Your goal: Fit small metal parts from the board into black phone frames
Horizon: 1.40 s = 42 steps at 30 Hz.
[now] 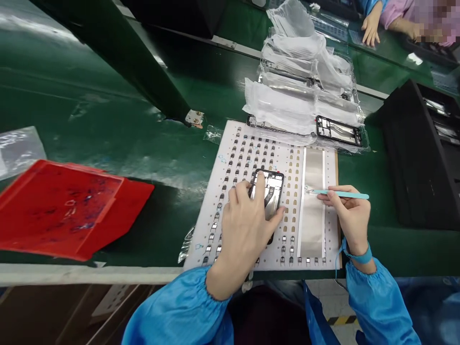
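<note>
My left hand (247,215) grips a black phone frame (273,181) by its edges, thumb on the right side and index finger over the top part. The frame rests on a white board (266,256) covered with rows of small dark and tan parts. Between the fingers of my right hand (347,208) is a pair of light blue tweezers (350,195). Their tips point left, over a silvery strip (313,230) on the board; whether they pinch something small I cannot tell. A blue wrist strap (361,257) circles my right wrist.
Behind the board, a clear tray holds white wrapped packs (283,103) and another phone frame (338,130). A red bin (104,215) lies at left, black crates (406,158) at right. A green post (143,72) slants over the bench. Another person's hand (371,26) is at top right.
</note>
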### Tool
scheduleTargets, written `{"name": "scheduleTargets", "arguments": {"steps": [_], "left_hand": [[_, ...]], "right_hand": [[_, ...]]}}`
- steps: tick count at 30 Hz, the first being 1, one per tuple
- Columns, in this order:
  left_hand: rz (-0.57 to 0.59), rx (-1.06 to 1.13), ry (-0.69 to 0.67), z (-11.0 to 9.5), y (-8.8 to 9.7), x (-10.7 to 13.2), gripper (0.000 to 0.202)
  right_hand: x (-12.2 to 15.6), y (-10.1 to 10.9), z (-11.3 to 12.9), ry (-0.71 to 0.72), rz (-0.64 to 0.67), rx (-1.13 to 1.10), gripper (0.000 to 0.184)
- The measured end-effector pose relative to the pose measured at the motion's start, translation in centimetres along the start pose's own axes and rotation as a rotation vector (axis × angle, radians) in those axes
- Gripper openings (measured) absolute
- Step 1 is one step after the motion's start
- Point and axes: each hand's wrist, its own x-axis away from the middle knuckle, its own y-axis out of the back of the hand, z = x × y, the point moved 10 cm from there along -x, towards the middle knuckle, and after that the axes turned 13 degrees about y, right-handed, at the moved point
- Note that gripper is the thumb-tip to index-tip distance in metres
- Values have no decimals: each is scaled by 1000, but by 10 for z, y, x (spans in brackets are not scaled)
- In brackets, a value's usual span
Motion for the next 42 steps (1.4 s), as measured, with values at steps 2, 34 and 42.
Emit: {"name": "scheduleTargets", "arguments": {"steps": [2,34,42], "left_hand": [[47,37,2,1,-1,-2,86],[-162,230,-46,74,17,46,70],[-237,333,-55,75,26,47,54]], "right_hand": [[1,1,24,46,27,25,20],[58,-90,16,-185,227,-31,18],[60,-91,11,-226,205,-49,23]]}}
